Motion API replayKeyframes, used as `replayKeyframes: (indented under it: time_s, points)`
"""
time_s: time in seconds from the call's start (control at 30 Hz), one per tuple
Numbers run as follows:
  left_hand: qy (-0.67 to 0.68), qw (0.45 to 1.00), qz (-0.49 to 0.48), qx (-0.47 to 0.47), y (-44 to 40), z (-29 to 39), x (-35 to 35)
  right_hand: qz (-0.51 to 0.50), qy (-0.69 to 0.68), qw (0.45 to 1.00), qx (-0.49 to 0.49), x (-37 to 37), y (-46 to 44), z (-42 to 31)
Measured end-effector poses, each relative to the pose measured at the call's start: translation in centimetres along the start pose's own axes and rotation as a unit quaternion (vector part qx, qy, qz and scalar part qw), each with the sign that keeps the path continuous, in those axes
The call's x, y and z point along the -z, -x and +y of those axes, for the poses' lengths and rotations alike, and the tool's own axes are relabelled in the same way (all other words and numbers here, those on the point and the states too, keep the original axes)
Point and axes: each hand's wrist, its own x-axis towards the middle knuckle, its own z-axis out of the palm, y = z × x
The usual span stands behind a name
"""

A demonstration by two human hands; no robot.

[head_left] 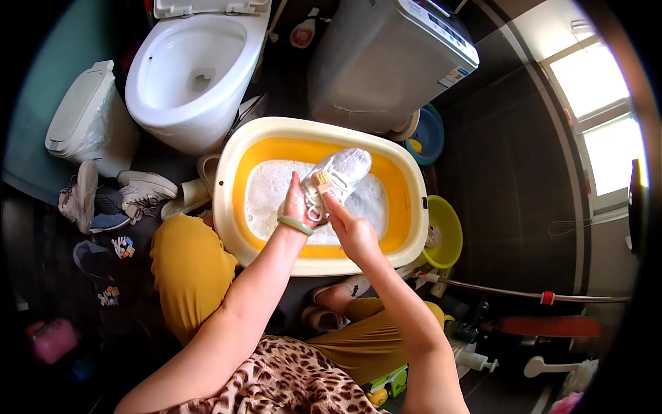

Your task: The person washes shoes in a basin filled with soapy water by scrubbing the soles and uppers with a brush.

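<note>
Above the soapy water in a yellow tub with a cream rim (231,234), a white sneaker (353,165) is tilted with its toe up and to the right. My left hand (296,205), with a green bangle at the wrist, holds the shoe from its left side near the heel. My right hand (355,236) is closed on a small scrub brush (322,181) with a pinkish body and yellowish bristles. The brush lies against the lace area of the sneaker. White suds (265,190) cover much of the water. Part of the shoe's heel is hidden by my hands.
A toilet (155,96) and lidded bin (83,110) stand at the upper left, a washing machine (365,69) behind the tub. Worn sneakers (148,190) lie left. A green basin (448,234) and blue basin (431,134) sit right, near a metal pole (510,293).
</note>
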Motion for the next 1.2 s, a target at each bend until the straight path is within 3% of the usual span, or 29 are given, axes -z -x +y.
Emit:
replayKeyframes:
  time_s: [0.03,0.1,0.13,0.17,0.23,0.27,0.3,0.37,0.4,0.57,0.63,0.67,0.7,0.77,0.8,0.9,0.97,1.03,1.1,1.17,1.2]
  points:
    - [-0.016,1.0,-0.018,0.011,0.3,0.5,0.5,-0.006,-0.003,1.0,0.001,0.0,0.4,-0.3]
    - [-0.019,0.999,-0.008,0.04,0.4,0.7,1.1,-0.098,0.169,0.975,-0.103,1.4,-0.7,0.8]
    - [-0.008,0.999,0.028,0.022,1.0,0.3,-0.1,-0.038,0.157,0.98,-0.113,1.5,-0.9,2.4]
    - [0.009,0.999,0.0,0.037,0.8,0.2,0.3,0.043,0.105,0.984,-0.14,0.8,-1.1,4.0]
    - [0.007,0.999,-0.021,0.024,0.9,0.1,0.6,0.01,0.07,0.984,-0.163,-0.4,-0.8,2.6]
    - [-0.019,1.0,0.011,0.022,1.2,0.5,0.5,0.064,-0.005,0.997,-0.053,-2.2,0.4,2.5]
    - [-0.043,0.998,0.043,0.02,1.7,1.1,0.1,0.017,-0.033,0.994,-0.106,-2.0,1.1,-0.3]
    - [-0.044,0.997,0.036,0.055,1.7,2.2,0.6,-0.025,-0.017,0.998,-0.05,-2.1,2.0,-1.1]
    - [-0.052,0.997,0.037,0.048,1.4,2.0,1.3,-0.052,0.033,0.995,-0.076,-1.9,1.8,-0.4]
    - [0.003,0.999,0.036,0.039,0.5,0.7,2.7,0.052,0.057,0.987,-0.144,-2.3,0.1,2.5]
    - [-0.011,0.998,0.05,0.042,1.5,1.3,1.6,0.029,-0.045,0.991,-0.124,-3.7,1.7,0.1]
    - [-0.022,0.996,0.076,0.041,1.4,1.7,2.0,-0.037,-0.057,0.992,-0.103,-3.6,2.5,-0.7]
    - [-0.023,0.998,0.041,0.034,1.2,1.9,2.7,-0.019,-0.054,0.998,-0.033,-3.8,3.1,-0.9]
    - [-0.046,0.994,0.093,0.025,1.1,1.6,2.5,-0.044,0.013,0.997,-0.062,-3.7,2.5,2.0]
    - [0.004,0.998,0.053,0.046,0.4,1.4,3.3,-0.067,0.068,0.989,-0.115,-3.1,1.6,2.7]
    - [0.009,0.998,0.046,0.042,1.2,0.8,1.4,0.098,-0.006,0.988,-0.117,-3.6,0.4,3.3]
    - [0.012,0.998,0.052,0.04,1.2,1.2,0.5,0.041,-0.083,0.982,-0.165,-3.9,0.7,1.8]
    - [0.014,0.997,0.064,0.036,1.3,1.3,0.2,0.033,-0.12,0.98,-0.153,-4.0,0.8,0.7]
    - [0.002,0.999,-0.036,0.016,1.4,0.9,0.4,0.061,-0.215,0.957,-0.186,-4.0,0.4,0.1]
    - [0.0,0.996,-0.09,0.029,1.4,-0.2,1.1,0.056,-0.197,0.958,-0.202,-4.3,-0.3,0.1]
    - [-0.106,0.989,-0.106,-0.014,1.7,-0.9,0.8,0.061,-0.225,0.948,-0.216,-4.1,-0.7,-0.2]
